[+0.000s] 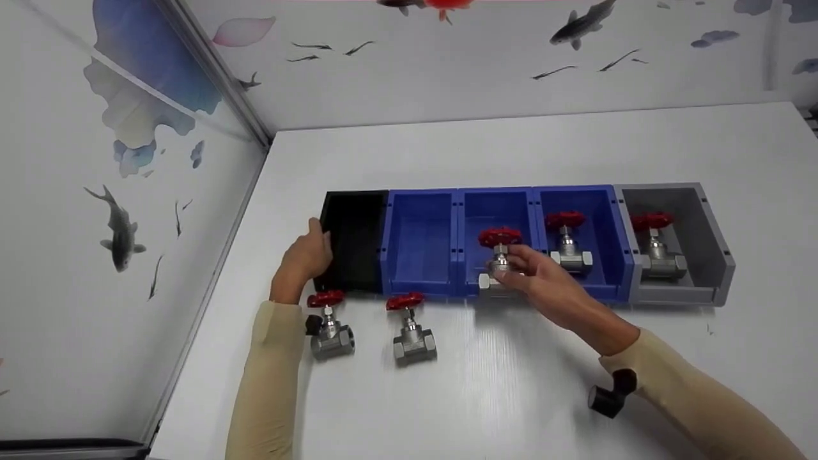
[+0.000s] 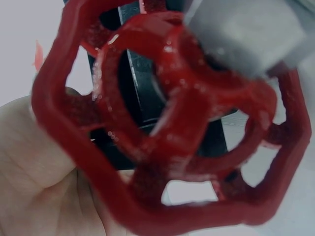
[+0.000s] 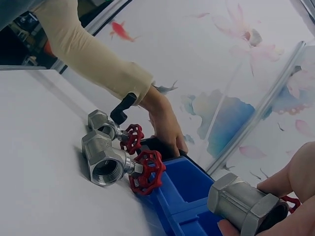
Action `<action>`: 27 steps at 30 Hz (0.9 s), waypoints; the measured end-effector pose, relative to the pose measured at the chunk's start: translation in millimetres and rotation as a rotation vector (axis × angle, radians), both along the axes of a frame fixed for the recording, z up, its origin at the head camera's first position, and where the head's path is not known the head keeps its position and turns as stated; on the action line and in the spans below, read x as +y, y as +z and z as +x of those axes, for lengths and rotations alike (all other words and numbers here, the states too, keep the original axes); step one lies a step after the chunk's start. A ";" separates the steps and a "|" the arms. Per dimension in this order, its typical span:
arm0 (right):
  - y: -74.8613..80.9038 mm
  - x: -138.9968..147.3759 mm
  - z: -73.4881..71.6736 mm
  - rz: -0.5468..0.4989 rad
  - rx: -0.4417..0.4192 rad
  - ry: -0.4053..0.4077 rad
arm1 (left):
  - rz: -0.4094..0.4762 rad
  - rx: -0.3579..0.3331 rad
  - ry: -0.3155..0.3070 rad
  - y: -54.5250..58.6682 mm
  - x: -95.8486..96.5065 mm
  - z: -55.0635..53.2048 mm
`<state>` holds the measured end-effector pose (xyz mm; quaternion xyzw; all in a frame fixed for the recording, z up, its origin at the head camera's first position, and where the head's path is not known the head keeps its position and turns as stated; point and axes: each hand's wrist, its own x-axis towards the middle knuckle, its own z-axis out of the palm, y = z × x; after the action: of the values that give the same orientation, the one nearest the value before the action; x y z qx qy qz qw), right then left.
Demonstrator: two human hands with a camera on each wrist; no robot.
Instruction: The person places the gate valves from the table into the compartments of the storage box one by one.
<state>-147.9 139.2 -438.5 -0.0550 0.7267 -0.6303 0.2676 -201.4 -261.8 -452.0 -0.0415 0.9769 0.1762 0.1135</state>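
My right hand (image 1: 543, 281) pinches a steel globe valve (image 1: 500, 260) with a red handwheel, held over the front of the middle blue bin (image 1: 457, 223). In the right wrist view the valve's hexagonal body (image 3: 246, 204) shows between thumb and fingers. My left hand (image 1: 307, 255) grips the outer side wall of the black bin (image 1: 351, 198); some of its fingers are hidden. Two more valves stand before the bins: one valve (image 1: 331, 335) by my left wrist, another valve (image 1: 414, 338) to its right. A red handwheel (image 2: 182, 123) fills much of the left wrist view.
The bins join in one row. A valve (image 1: 569, 252) stands in the right blue bin (image 1: 578, 191), and another valve (image 1: 661, 255) in the grey bin (image 1: 716, 255). The left blue bin (image 1: 422, 223) adjoins the black one. Printed panels (image 1: 211, 255) border the white table (image 1: 479, 147).
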 end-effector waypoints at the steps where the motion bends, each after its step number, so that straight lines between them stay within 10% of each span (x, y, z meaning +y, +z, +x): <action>1: -0.8 -1.1 -0.7 -0.008 -0.003 -0.001 | -0.001 -0.001 0.000 0.2 0.1 0.2; 27: -3.4 -19.7 -13.0 -0.029 0.000 -0.065 | -0.004 0.004 0.001 -0.1 0.2 0.1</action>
<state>-160.8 119.5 -441.8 -0.0353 0.7190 -0.6490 0.2462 -201.3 -261.7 -452.1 -0.0418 0.9774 0.1746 0.1112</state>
